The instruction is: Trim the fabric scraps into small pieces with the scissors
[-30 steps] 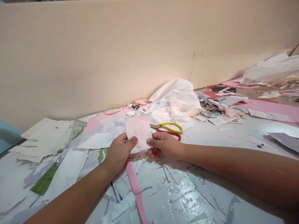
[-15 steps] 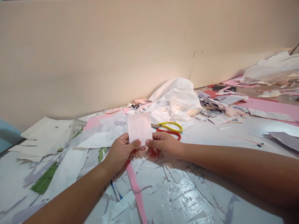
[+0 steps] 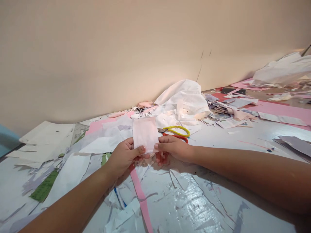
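Both hands pinch the lower corners of a pale pink square of cloth or paper, holding it up just above the scattered scraps. My left hand has its thumb across the square's lower left edge. My right hand grips the lower right edge between thumb and fingers. Just beyond my right hand lie scissors with yellow and red handles, apart from it, their blades partly hidden by the square.
A white fabric heap stands against a beige wall. Cut paper scraps cover the glossy white table. A pile of printed papers and a pink sheet lie to the right. A long pink strip runs below my hands.
The pink square has straightened and risen slightly between my hands, and both hands have shifted a little with it. The view has tilted slightly.
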### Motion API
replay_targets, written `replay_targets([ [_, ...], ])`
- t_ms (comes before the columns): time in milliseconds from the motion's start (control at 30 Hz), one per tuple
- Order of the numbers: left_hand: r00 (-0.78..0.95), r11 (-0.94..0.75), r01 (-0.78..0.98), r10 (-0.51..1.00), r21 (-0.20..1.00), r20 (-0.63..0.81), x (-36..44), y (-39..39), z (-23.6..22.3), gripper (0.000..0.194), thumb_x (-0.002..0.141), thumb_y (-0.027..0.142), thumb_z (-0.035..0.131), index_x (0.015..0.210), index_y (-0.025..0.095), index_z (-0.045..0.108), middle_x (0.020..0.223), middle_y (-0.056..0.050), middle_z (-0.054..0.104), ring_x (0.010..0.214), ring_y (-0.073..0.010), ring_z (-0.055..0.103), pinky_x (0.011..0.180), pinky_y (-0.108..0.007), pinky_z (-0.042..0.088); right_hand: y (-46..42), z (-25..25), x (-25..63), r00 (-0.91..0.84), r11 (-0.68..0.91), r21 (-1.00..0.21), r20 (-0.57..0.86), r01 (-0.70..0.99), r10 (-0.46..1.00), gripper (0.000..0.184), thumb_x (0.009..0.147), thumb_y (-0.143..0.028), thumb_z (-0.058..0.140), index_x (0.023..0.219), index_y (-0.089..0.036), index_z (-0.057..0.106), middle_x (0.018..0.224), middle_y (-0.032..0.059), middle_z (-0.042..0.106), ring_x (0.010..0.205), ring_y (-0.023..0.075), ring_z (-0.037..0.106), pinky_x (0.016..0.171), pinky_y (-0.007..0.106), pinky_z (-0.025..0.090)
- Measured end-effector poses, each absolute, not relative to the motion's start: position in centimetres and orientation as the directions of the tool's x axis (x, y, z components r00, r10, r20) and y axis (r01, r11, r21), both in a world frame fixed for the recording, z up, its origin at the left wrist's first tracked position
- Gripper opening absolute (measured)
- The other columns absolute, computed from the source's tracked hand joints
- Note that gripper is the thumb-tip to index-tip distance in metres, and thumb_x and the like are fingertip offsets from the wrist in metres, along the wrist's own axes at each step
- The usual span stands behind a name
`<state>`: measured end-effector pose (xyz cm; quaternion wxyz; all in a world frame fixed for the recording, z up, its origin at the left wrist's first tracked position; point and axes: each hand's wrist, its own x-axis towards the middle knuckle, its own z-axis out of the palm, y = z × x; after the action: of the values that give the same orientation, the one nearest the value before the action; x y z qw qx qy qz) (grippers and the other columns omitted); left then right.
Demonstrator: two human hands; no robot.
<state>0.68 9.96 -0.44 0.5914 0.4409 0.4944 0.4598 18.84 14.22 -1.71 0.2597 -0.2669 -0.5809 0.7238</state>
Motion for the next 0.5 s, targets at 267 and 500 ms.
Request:
replay_targets([
  [267, 0.201, 0.192, -0.068, 0.964, 0.979, -0.175, 0.7, 9.4, -0.8, 0.028, 0.07, 0.027, 0.068, 0.093, 0.014, 0.057, 0.072, -0.006, 0.068, 0.06, -0.0163, 0.062, 0.055, -0.028, 0.047, 14.7, -2.8, 18.6, -0.657, -0.182, -0.975, -0.053, -0.129, 0.752, 0.022, 0.073, -0.036, 0.062, 0.073, -0.014, 0.057, 0.059, 0.0005, 0.06, 0.051, 0.0112, 0.057, 0.052, 0.023, 0.047],
  [500, 0.113, 0.149, -0.22, 0.985, 0.964, -0.127, 0.9, 9.6, -0.4, 0.032, 0.071, 0.027, 0.066, 0.1, 0.014, 0.06, 0.078, -0.007, 0.068, 0.067, -0.0196, 0.063, 0.061, -0.033, 0.05, 14.2, -2.4, 18.5, -0.68, -0.269, -0.953, -0.103, -0.142, 0.726, 0.014, 0.074, -0.029, 0.059, 0.077, -0.014, 0.057, 0.06, 0.0007, 0.058, 0.051, 0.0114, 0.057, 0.053, 0.026, 0.051],
])
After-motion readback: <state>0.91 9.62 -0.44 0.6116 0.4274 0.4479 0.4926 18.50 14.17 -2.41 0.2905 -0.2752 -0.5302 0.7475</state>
